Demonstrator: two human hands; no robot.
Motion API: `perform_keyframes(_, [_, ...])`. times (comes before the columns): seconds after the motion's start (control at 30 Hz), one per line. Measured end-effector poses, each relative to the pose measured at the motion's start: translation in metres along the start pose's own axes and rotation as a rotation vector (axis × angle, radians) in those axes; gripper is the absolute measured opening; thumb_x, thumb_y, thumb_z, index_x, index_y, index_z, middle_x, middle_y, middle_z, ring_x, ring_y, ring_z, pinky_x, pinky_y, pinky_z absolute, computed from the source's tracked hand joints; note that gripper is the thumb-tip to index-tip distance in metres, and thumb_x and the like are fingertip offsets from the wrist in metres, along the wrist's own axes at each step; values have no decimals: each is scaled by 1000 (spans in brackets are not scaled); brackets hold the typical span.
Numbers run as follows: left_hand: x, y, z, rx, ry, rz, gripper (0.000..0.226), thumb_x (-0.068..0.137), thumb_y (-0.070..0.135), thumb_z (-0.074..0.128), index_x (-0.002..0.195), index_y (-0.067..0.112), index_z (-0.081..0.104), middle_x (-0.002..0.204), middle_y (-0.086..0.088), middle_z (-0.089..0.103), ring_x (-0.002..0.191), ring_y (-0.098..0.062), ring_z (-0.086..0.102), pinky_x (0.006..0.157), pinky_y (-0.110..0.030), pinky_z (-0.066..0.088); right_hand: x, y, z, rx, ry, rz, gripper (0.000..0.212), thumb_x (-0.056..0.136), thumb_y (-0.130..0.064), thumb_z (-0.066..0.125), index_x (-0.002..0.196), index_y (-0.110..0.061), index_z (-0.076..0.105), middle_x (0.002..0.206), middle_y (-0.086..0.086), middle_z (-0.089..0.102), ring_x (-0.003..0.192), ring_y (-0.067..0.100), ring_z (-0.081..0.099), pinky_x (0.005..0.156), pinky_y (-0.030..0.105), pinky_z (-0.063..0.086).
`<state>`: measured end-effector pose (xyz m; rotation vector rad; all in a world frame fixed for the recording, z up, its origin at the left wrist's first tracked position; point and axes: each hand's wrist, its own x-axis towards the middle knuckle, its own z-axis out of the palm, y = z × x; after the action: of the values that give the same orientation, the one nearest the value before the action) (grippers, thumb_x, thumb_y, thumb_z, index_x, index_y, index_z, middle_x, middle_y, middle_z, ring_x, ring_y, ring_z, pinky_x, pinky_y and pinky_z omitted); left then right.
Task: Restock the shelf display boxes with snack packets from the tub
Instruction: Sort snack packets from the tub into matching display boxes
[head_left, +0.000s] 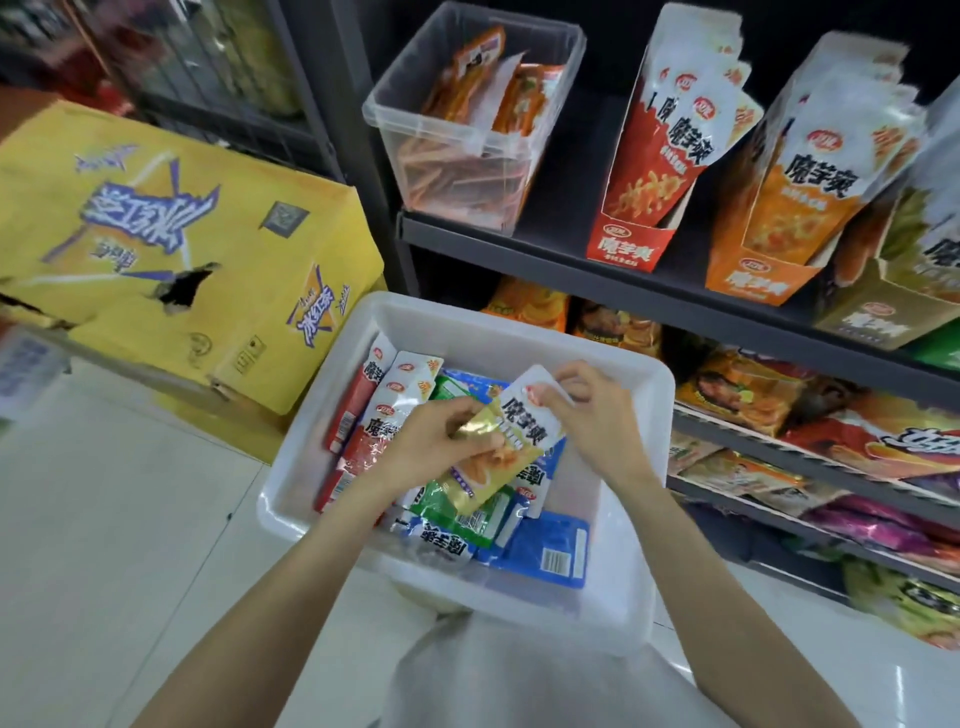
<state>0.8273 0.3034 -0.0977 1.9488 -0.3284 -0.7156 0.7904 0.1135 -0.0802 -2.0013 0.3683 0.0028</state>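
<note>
Low in the centre of the frame, over the white tub (322, 457), both hands work on a small bunch of snack packets: the left hand (415, 447) has its fingers curled round a gold packet (480, 470) and what lies under it, while the right hand (587, 410) pinches the white top edge of the same kind of packet (530, 415) between thumb and fingertips. More packets, red, green and blue, lie loose in the tub below. The display boxes stand on the shelf in the upper right: a red box (631, 249), an orange box (753, 280) and an olive-gold box (883, 317) at the right edge, each already holding upright packets. The main risk seems to be sorting: colours are mixed in the tub, so a packet gathered in haste could end up in the wrong box. The foil looks slick, and a bunch held by its edges could fan out and drop a packet back or onto the floor. The boxes look tall and light, so pushing packets in hard might tip one or crumple those inside.
</note>
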Motion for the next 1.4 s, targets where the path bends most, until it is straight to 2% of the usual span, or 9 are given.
perform_keyframes(0.17, [-3, 31, 25, -356, 120, -65, 9, 81, 12, 72, 88, 12, 66, 80, 0, 73, 55, -13, 66, 41, -19, 46, -3, -4, -41, 299, 1, 77, 6, 88, -11, 66, 93, -14, 63, 66, -14, 68, 62, -2, 62, 56, 19, 52])
perform_keyframes(0.43, [10, 66, 40, -218, 19, 118, 20, 84, 11, 68, 95, 28, 67, 95, 9, 73, 92, -14, 69, 78, -27, 56, -19, -6, -80, 333, 69, 46, 6, 89, -14, 64, 94, -15, 61, 86, -3, 73, 71, 5, 68, 52, 19, 52])
perform_keyframes(0.67, [35, 142, 82, -13, -62, 425, 26, 84, 5, 68, 99, 27, 64, 91, 22, 66, 84, 7, 65, 74, -10, 49, -47, -4, -153, 405, 146, -59, 23, 87, -7, 63, 103, -23, 61, 92, -12, 74, 89, 9, 70, 65, 23, 57])
perform_keyframes(0.83, [65, 185, 131, -85, 112, 642, 24, 85, 6, 68, 107, 14, 67, 100, 8, 69, 94, -1, 65, 82, -15, 50, -66, 1, -220, 341, 592, -202, 16, 89, -6, 62, 96, -20, 58, 81, -25, 70, 79, -2, 68, 70, 13, 52])
perform_keyframes(0.93, [91, 209, 151, -2, 158, 714, 35, 88, 10, 66, 122, 11, 60, 115, 0, 66, 106, -4, 61, 90, -20, 50, -66, 4, -259, 367, 780, -288, 20, 86, -23, 69, 101, -28, 56, 94, -20, 70, 97, 7, 65, 92, 37, 53])
perform_keyframes(1.0, [107, 221, 164, 32, 138, 712, 37, 89, 11, 64, 126, 12, 57, 120, -1, 63, 109, -6, 59, 92, -20, 50, -56, 10, -275, 394, 783, -334, 28, 83, -30, 71, 105, -26, 54, 104, -12, 68, 107, 14, 63, 96, 44, 50])
perform_keyframes(1.1, [126, 232, 177, 6, 154, 694, 34, 90, 9, 63, 124, 10, 58, 119, -1, 62, 107, -9, 60, 92, -23, 51, -37, 18, -287, 412, 742, -333, 22, 90, -12, 63, 106, -22, 51, 110, -3, 62, 106, 10, 63, 95, 40, 51])
perform_keyframes(1.27, [145, 236, 179, 133, 290, 772, 19, 88, 11, 66, 107, 13, 67, 104, 2, 67, 92, -9, 64, 80, -29, 56, -25, 34, -296, 259, 684, -288, 26, 91, -2, 58, 97, -25, 50, 94, -21, 66, 97, 2, 63, 94, 41, 52])
perform_keyframes(1.4, [154, 228, 179, 330, 358, 858, 9, 84, 13, 69, 93, 13, 71, 95, 0, 65, 77, -5, 61, 66, -22, 54, -17, 29, -294, 79, 662, -267, 17, 93, -10, 59, 107, -16, 51, 99, -14, 63, 87, -6, 63, 83, 19, 53])
